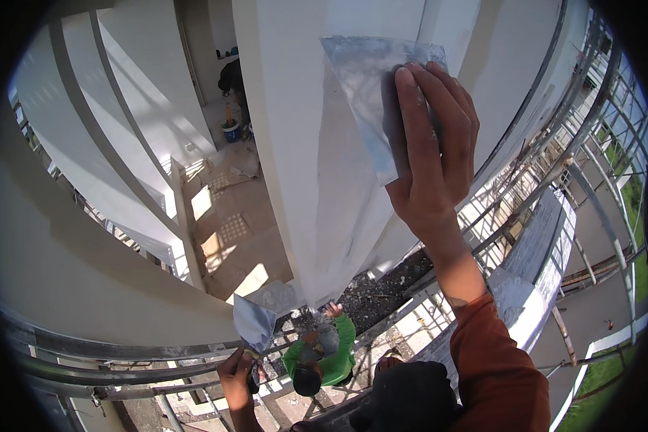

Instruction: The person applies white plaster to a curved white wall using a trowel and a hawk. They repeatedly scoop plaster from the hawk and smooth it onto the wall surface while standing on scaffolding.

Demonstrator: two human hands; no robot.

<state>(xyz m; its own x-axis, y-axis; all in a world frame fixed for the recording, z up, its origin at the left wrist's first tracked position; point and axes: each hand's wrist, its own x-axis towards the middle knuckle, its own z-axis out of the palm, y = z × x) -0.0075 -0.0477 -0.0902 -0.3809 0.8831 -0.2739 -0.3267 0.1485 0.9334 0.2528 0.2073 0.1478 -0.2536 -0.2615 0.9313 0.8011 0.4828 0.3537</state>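
My right hand (439, 144) is raised high and wrapped over a wide metal putty blade (363, 86), fingers stretched up along its back. The blade lies against or very close to a pale column (335, 165) streaked with white and grey filler; its handle is hidden under my hand. Lower down, my left hand (235, 376) grips the handle of a putty knife (254, 321). That knife's broad trapezoid blade points upward and looks smeared with pale paste. It is held apart from the column, near a scaffold rail.
Below me, a co-worker in a green top (331, 349) stands near the column's base. Scaffold pipes (129, 353) curve across the lower left and right. A pale-smeared plank (529, 259) lies at right. Indoors, another person (232, 78) bends near a blue bucket (230, 132).
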